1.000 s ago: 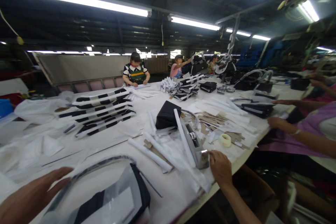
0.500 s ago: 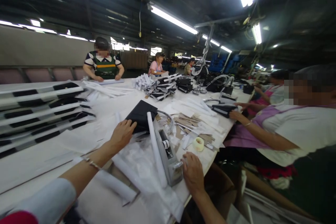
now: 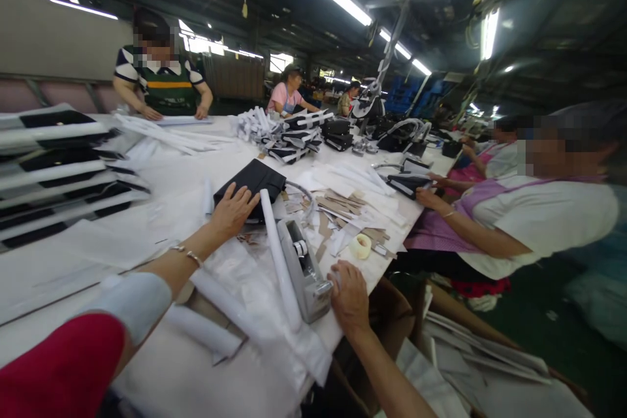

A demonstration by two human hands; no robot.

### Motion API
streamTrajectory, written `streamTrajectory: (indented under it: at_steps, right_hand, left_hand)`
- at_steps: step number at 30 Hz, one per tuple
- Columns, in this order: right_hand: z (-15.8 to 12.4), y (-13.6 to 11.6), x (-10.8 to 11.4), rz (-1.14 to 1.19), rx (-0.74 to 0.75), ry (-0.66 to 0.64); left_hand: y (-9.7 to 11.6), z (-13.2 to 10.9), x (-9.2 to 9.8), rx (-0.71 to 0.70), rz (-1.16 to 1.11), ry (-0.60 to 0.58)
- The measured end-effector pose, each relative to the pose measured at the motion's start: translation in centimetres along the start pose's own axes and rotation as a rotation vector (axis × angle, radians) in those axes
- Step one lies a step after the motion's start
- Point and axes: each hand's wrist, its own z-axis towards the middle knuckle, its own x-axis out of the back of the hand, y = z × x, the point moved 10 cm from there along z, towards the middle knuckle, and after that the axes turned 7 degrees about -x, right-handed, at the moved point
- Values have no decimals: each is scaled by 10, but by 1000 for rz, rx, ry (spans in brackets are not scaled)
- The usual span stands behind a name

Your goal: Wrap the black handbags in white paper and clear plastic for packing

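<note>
Since the first frame, the left hand [image 3: 234, 209] has moved from the lower left onto the soft black bag [image 3: 267, 177] with a curved, wrapped grey handle [image 3: 304, 194], and the view has turned to the right. The bag lies at the centre of the frame on the long white-covered table [image 3: 189, 173]; the left fingers are spread and lie flat across its near side.

Below and right of centre, the right hand [image 3: 349, 294] is at the near end of the long grey tape dispenser [image 3: 313, 290], fingers bent; whether they pinch tape I cannot tell. The dispenser's open-topped housing has a small white spool [image 3: 300, 248] seated inside. A slim white tube [image 3: 279, 258] leans along the dispenser's left side.

At the lower right, beneath the table edge, an open brown box, seemingly cardboard [image 3: 389, 307], contains flat greyish-white sheets [image 3: 490, 349] lying at a slant. Right of the dispenser, a pale yellow ring-shaped tape roll [image 3: 360, 246] rests near flat brown card strips [image 3: 340, 204]. Black bags with white wrapping [image 3: 63, 163] are stacked at the left. At the right, a co-worker in a lilac apron [image 3: 448, 225] handles another black bag [image 3: 407, 184].
</note>
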Motion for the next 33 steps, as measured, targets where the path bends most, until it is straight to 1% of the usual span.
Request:
streamTrajectory:
  at_steps: [3,5,7,9,15,18,21,24,29,33]
  right_hand:
    - [0,1,0,3,6,3]
    - [-1,2,0,9,11,5]
    - [-1,2,-1,15,15,1]
    - [-1,3,-2,12,18,-1]
    - [-1,1,-1,-6,41,-5]
    - [-1,1,0,-11,35,-2]
    - [-1,1,0,-13,35,-4]
    - [-1,1,0,-10,40,-2]
    - [-2,1,0,-6,42,-2]
    - [-2,1,0,-7,46,-1]
  left_hand:
    - [3,6,-7,-14,-27,-68]
    - [2,8,-8,-19,-24,-87]
    - [-4,8,-7,-16,-10,-97]
    - [-14,7,0,-1,12,-96]
    - [-53,1,37,40,86,-52]
    - [-67,1,49,44,109,-23]
    - [-78,0,52,48,121,5]
    - [-86,1,51,56,124,27]
    - [-95,7,55,49,145,88]
    - [-105,15,59,86,81,135]
